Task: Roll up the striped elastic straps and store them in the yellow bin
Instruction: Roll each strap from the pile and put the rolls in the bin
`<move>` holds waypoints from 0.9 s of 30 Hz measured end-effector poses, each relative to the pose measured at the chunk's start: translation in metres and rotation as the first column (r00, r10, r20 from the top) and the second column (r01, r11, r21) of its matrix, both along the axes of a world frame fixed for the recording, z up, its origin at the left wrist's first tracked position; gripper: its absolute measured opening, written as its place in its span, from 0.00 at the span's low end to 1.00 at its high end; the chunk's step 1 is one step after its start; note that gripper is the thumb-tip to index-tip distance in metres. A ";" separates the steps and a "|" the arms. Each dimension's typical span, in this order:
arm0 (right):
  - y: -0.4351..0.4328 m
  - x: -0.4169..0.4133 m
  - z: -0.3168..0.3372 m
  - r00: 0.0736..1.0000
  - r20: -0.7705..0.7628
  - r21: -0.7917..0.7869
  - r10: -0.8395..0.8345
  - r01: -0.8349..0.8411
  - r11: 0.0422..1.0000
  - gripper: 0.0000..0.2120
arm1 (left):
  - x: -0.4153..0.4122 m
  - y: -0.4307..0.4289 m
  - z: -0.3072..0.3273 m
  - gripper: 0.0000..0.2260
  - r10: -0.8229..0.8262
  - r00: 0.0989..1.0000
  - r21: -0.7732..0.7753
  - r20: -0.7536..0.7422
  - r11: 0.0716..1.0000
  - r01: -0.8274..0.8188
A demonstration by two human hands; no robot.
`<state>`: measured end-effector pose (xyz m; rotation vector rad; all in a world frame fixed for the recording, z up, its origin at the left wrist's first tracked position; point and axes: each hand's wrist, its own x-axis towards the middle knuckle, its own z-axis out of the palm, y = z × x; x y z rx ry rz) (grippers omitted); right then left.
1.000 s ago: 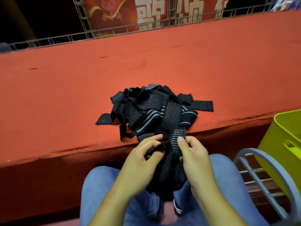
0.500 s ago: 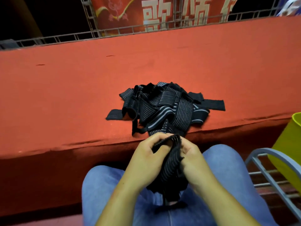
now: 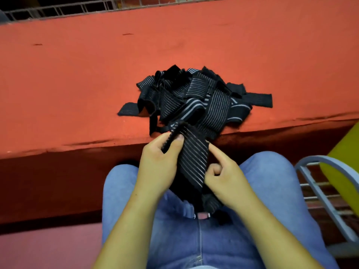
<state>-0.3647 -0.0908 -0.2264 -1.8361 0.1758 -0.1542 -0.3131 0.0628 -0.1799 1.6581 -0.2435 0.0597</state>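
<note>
A tangled pile of black elastic straps with thin white stripes (image 3: 198, 100) lies on the red table near its front edge. One striped strap (image 3: 194, 160) hangs over my lap between my hands. My left hand (image 3: 159, 162) pinches its top end between thumb and fingers. My right hand (image 3: 223, 175) holds the strap's right edge lower down, with the index finger pointing along it and the other fingers curled. A piece of the yellow bin (image 3: 343, 158) shows at the right edge.
The red cloth-covered table (image 3: 77, 84) drops off just in front of my knees. A grey metal rack (image 3: 318, 187) stands to my right, beside the bin. A metal railing (image 3: 58, 10) runs along the table's far side.
The strap was bunched between both hands; now it is stretched flatter, the left hand lifted its top end and the right hand slid down its edge. The camera tipped downward.
</note>
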 end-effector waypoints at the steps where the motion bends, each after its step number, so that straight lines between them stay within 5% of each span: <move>1: -0.005 0.001 -0.003 0.999 -0.017 -0.025 -0.035 0.035 0.999 0.40 | 0.000 0.000 0.001 0.08 0.002 1.000 0.002 0.004 1.000 -0.002; 6: -0.006 0.000 -0.009 0.998 0.032 0.055 -0.055 0.053 0.997 0.24 | 0.001 0.000 0.005 0.06 -0.028 0.999 0.052 0.026 0.998 0.027; 13: -0.009 -0.001 0.006 0.959 0.276 0.128 -0.059 0.024 0.991 0.25 | -0.006 -0.006 0.007 0.06 -0.190 0.981 0.104 0.037 0.977 0.185; 27: -0.015 -0.005 0.009 0.973 0.198 0.411 -0.116 0.025 0.911 0.06 | -0.005 -0.006 0.003 0.06 -0.161 0.986 0.097 0.034 0.983 0.157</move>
